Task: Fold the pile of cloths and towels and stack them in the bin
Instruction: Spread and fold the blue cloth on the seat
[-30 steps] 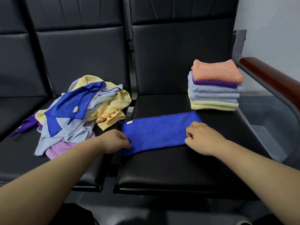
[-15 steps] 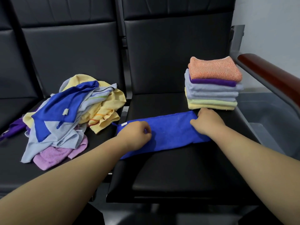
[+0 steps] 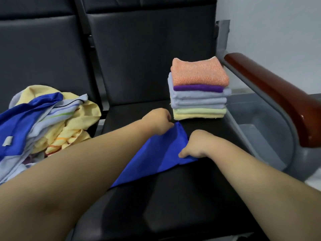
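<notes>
Left hand (image 3: 159, 121), right hand (image 3: 199, 143) pinch the diagonal blue cloth (image 3: 156, 159).

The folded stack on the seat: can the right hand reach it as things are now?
Probably yes. Only bare seat lies between the right hand and the folded stack behind it. The hand grips the blue cloth, though, so it must let go or bring the cloth along.

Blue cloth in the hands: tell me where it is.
The blue cloth lies mid-frame in the head view on the black seat, in front of the folded stack, left hand holding its far corner, right hand its right edge.
</notes>
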